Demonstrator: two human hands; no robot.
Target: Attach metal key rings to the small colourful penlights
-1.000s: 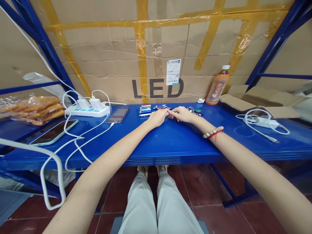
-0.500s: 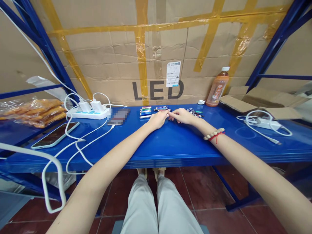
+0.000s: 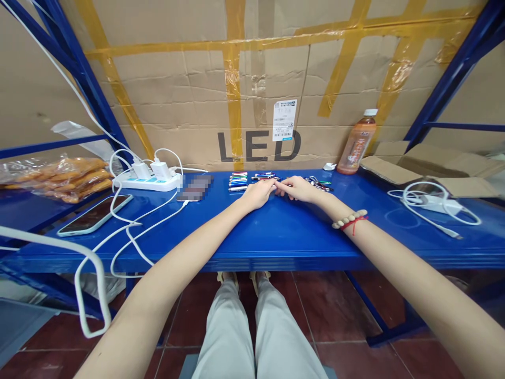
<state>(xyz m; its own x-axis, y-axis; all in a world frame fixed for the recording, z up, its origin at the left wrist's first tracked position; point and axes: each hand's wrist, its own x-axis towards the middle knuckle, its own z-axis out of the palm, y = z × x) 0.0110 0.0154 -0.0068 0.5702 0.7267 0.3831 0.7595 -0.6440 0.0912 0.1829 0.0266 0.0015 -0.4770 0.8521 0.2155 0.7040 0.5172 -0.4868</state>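
the row of pens lies just left of the grip, more pens behind it and a looser cluster by the right wrist; the left hand and right hand meet at bent fingers, and i cannot tell whether anything is held between; small, low finger movements would likely serve best, since the hands partly screen what lies behind; farther left sit a blurred phone, a power strip and a second phone; white cables beside the left forearm could snag it; well right stand a bottle and open carton, a coiled charger cable nearer
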